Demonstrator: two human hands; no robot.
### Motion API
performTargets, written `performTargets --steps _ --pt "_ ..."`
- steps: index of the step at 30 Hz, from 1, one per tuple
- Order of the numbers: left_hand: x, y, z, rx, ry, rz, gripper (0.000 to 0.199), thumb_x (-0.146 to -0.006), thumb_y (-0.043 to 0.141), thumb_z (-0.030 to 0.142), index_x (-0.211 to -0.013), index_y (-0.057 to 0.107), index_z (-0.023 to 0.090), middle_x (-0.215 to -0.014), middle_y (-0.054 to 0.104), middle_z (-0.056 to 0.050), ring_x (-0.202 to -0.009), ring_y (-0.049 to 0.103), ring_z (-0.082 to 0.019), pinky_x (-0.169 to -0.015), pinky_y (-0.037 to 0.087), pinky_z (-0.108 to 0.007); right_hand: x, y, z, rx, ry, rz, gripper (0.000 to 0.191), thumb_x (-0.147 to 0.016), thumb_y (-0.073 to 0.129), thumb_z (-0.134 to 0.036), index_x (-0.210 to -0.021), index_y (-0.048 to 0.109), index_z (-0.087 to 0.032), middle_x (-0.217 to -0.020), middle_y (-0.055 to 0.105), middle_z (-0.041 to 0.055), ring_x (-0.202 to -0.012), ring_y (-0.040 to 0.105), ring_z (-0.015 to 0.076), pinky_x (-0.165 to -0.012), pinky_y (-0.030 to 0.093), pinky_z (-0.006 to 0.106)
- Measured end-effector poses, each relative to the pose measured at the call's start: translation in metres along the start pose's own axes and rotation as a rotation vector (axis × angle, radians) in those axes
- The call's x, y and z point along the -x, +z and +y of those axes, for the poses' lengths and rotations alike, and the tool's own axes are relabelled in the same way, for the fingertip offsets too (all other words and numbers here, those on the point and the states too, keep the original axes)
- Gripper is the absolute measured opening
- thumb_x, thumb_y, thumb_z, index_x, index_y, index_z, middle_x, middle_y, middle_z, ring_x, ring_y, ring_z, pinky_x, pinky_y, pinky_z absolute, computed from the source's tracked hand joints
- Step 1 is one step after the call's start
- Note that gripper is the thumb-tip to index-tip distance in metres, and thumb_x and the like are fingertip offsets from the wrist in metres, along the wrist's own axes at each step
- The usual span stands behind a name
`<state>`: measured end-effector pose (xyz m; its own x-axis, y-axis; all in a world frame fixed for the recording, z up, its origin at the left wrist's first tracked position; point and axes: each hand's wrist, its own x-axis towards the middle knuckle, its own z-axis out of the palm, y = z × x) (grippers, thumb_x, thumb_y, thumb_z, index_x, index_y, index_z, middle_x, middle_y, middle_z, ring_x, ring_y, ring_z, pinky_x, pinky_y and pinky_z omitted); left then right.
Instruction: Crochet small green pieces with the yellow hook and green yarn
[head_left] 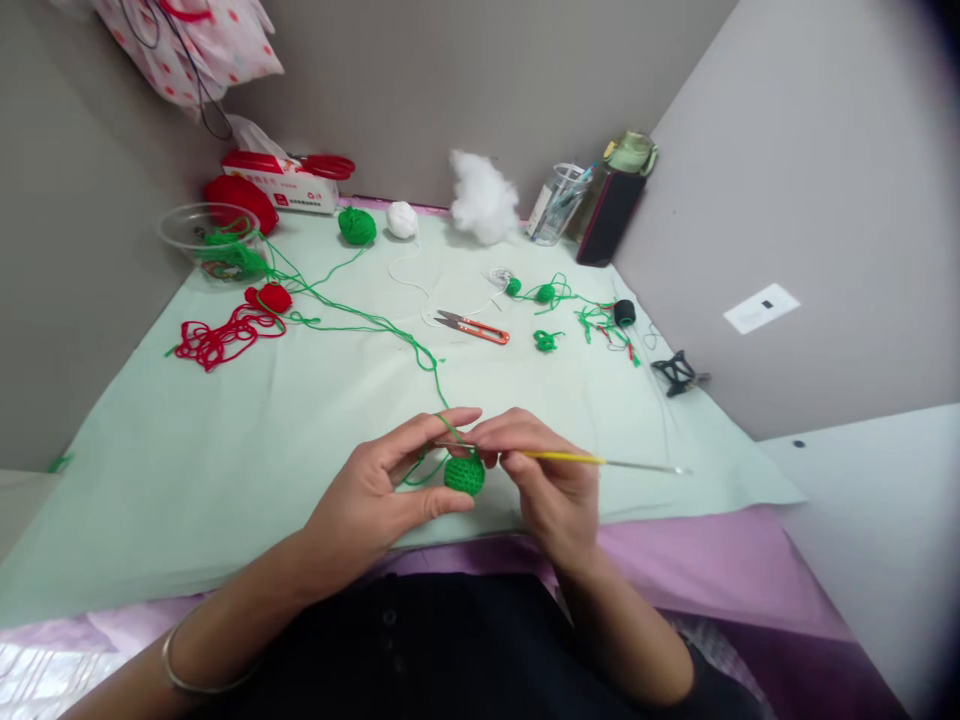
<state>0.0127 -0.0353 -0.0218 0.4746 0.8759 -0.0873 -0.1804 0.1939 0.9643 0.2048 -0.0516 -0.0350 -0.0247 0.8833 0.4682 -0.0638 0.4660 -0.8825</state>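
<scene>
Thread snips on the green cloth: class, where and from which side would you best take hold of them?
Probably the orange handle end of the thread snips, come at from above on the right. They lie flat with the pointed blades toward the left, so the handle is the safer hold. Both the left hand and the right hand are busy with the crochet piece.

The left hand (375, 490) pinched a small green crocheted piece (464, 473) between thumb and fingers, with green yarn (360, 322) looped over its forefinger and trailing off toward eleven o'clock to a clear plastic bowl (196, 232). The right hand (541, 478) gripped a yellow-handled crochet hook (600, 461), its shaft pointing toward three o'clock. At twelve o'clock from the hands lay orange snips (474, 326) on the pale green cloth (225, 480).
</scene>
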Motion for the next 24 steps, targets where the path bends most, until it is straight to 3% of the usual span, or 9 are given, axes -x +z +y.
performTargets --steps 5,12,24 --pt "0.001 -0.001 0.005 -0.161 0.074 -0.005 0.054 -0.085 0.087 0.024 -0.137 0.075 0.031 -0.108 0.069 -0.001 -0.109 0.071 -0.019 -0.102 0.057 -0.029 -0.001 -0.007 0.007 -0.233 0.146 0.007 0.016 -0.103 0.068 -0.033 -0.106 0.082 -0.028 -0.094 0.081 0.0033 -0.077 0.071 0.0141 -0.070 0.058 0.028" --pt "0.000 -0.006 0.006 -0.316 0.168 -0.013 0.055 -0.084 0.085 0.016 -0.136 0.075 0.031 -0.099 0.065 0.002 -0.096 0.066 -0.012 -0.093 0.055 -0.022 -0.006 -0.014 0.002 -0.331 0.240 -0.066 0.018 -0.104 0.067 -0.037 -0.103 0.080 -0.024 -0.091 0.081 0.0031 -0.073 0.072 0.0119 -0.067 0.058 0.025" --pt "-0.004 -0.013 0.003 -0.491 0.263 -0.045 0.053 -0.085 0.079 0.009 -0.135 0.075 0.024 -0.096 0.068 0.000 -0.091 0.068 -0.015 -0.097 0.058 -0.030 -0.008 -0.023 -0.011 -0.041 0.157 -0.194 0.021 -0.107 0.062 -0.033 -0.105 0.080 -0.024 -0.097 0.080 0.0051 -0.079 0.073 0.0142 -0.073 0.059 0.029"
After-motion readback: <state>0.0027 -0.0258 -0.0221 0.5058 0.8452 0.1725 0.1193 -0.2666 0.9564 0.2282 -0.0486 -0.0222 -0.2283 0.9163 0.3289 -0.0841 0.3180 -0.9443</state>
